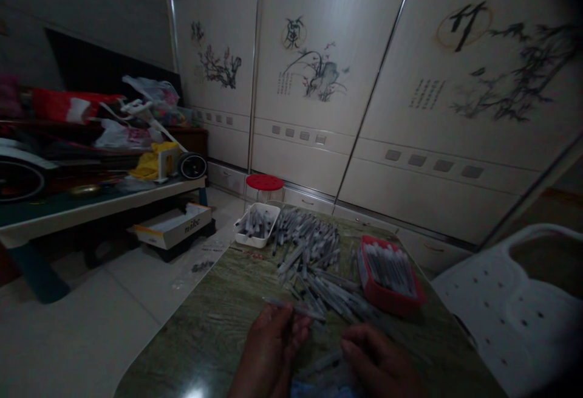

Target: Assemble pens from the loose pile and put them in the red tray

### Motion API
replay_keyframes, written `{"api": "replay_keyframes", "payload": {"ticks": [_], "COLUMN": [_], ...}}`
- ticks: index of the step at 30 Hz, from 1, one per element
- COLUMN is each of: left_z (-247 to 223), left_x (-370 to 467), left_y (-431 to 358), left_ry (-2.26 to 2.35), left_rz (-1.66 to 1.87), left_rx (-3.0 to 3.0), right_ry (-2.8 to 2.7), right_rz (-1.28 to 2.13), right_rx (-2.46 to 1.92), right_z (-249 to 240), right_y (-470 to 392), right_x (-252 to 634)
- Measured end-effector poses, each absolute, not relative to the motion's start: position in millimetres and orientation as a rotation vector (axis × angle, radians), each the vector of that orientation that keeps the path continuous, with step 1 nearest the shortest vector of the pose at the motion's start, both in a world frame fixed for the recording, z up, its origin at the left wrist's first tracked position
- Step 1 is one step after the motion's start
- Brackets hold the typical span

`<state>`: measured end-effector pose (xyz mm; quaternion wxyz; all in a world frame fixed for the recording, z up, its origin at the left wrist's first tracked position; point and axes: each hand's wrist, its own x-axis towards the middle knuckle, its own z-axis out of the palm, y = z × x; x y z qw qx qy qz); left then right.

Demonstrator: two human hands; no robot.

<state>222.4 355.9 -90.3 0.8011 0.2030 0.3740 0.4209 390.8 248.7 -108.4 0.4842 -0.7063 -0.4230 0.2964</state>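
My left hand [277, 337] holds a clear pen [296, 308] between thumb and fingers, above the near part of the table. To its right, my right hand [376, 355] has its fingers curled in; what it grips, if anything, is blurred. Beyond both hands lies a large heap of similar pens [310, 237], spread toward the front. A red basket [396, 304] full of pens stands at the right side, and a white tray [252, 241] with more pens is at the far left corner. Low between my hands are more pens and something blue, partly hidden.
The green table [200, 325] has a red stool [264, 182] behind it and a white chair [496, 301] at its right. On the left, a cluttered bench [113, 194] stands over a shoebox [177, 228]. Cabinet doors line the back.
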Motion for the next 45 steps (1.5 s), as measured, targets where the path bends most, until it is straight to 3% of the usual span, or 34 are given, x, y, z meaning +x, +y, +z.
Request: {"api": "replay_keyframes", "payload": {"ticks": [7, 45], "left_z": [-88.6, -105.4], "left_x": [234.1, 245.3], "left_y": [349.2, 344.8], "left_ry": [0.799, 0.746], "left_rz": [0.816, 0.773], "left_rx": [0.447, 0.574], "right_ry": [-0.709, -0.910], "right_rz": [0.822, 0.667], "right_rx": [-1.544, -1.629], "right_z": [-111.7, -115.3], "right_y": [245.3, 242.8], "right_x": [388.6, 387.0]}}
